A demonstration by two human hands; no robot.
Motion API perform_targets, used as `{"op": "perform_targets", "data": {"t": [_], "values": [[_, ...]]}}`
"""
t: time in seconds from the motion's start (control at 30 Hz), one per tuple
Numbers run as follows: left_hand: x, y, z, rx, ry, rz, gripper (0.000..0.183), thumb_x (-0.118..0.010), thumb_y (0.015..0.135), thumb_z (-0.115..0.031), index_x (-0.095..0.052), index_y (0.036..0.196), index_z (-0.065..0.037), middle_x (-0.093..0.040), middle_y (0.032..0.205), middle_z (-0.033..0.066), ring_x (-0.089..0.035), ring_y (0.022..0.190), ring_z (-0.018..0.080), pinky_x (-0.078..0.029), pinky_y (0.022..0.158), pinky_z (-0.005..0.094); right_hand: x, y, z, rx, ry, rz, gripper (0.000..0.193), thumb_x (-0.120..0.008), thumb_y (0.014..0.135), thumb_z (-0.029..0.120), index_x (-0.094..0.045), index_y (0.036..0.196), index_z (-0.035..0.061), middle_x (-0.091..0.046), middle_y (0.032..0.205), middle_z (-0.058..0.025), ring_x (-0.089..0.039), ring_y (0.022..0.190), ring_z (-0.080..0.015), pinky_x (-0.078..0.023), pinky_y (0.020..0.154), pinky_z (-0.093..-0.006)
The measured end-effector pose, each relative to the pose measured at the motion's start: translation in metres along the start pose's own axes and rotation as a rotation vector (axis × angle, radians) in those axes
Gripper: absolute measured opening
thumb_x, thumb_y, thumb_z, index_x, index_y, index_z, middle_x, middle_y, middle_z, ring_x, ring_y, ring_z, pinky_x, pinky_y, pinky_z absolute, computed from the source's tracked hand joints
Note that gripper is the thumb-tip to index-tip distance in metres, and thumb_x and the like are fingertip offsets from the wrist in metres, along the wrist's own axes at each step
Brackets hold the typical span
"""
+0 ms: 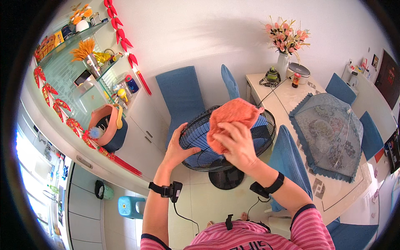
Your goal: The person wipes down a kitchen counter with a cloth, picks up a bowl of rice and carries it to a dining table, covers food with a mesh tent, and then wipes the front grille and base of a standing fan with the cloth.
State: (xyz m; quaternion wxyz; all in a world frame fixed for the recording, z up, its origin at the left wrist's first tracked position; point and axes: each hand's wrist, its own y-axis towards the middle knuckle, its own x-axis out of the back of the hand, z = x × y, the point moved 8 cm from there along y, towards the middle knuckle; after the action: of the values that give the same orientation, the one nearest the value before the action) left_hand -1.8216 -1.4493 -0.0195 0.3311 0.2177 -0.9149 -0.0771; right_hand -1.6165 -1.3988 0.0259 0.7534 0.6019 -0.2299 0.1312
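Observation:
In front of me stands a fan with a round black wire guard (195, 160), blue blades (196, 139) behind it and a dark round base (226, 178) on the floor. My left hand (179, 149) grips the guard's left rim, thumb on the near side and fingers around the edge. Against the front of the guard, right of its middle, my right hand (235, 141) holds an orange-red cloth (234, 113), fingers bent over it. The cloth covers part of the guard and the fan's centre. Black straps with small boxes circle both wrists.
Blue-covered chairs (181, 91) stand behind and right of the fan. The dining table (266, 93) on the right bears a lace food cover (331, 133), a flower vase (283, 64) and a small bottle (296, 80). Left are a glass-shelved cabinet (143, 139) and a blue stool (130, 207).

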Motion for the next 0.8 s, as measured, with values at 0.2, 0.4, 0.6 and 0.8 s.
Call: {"op": "perform_targets", "data": {"t": [0.2,0.4,0.6,0.8], "values": [[-0.007,0.006,0.009,-0.062,-0.039,-0.02,0.08,-0.082,0.066,-0.019,-0.042,0.135,-0.01,-0.049,0.132,0.011,-0.048,0.124,0.0266,-0.041,0.102,0.0357,-0.047,0.002,0.046,0.264,-0.014,0.129,0.04,-0.067,0.063,0.01,-0.064,0.103,0.0132,-0.047,0.132,-0.0099,-0.049,0.108,-0.0274,-0.044,0.087,-0.0396],[-0.009,0.006,-0.003,-0.07,-0.006,-0.007,0.081,-0.082,0.065,-0.019,-0.043,0.135,-0.01,-0.051,0.129,0.0106,-0.048,0.123,0.0257,-0.04,0.102,0.0354,-0.01,0.022,0.018,0.077,0.007,0.09,0.051,-0.067,0.059,0.004,-0.061,0.109,0.0077,-0.059,0.112,-0.0041,-0.054,0.092,-0.0245,-0.048,0.082,-0.0366],[-0.008,0.006,0.0,-0.036,-0.04,0.029,0.089,-0.086,0.059,-0.02,-0.042,0.136,-0.008,-0.05,0.13,0.0114,-0.047,0.124,0.0254,-0.037,0.104,0.0361,0.06,0.009,-0.058,-0.204,-0.094,-0.034,0.051,-0.069,0.056,0.0,-0.062,0.107,0.0062,-0.063,0.109,-0.0092,-0.057,0.106,-0.03,-0.047,0.091,-0.0376],[-0.011,0.011,-0.022,-0.125,0.085,0.012,0.095,-0.087,0.057,-0.025,-0.039,0.137,-0.009,-0.05,0.131,0.0129,-0.047,0.122,0.0288,-0.039,0.103,0.0379,0.068,-0.016,-0.114,-0.5,0.069,-0.065,0.045,-0.067,0.068,0.004,-0.058,0.112,0.0049,-0.058,0.118,-0.014,-0.051,0.114,-0.0346,-0.041,0.098,-0.0394]]}}
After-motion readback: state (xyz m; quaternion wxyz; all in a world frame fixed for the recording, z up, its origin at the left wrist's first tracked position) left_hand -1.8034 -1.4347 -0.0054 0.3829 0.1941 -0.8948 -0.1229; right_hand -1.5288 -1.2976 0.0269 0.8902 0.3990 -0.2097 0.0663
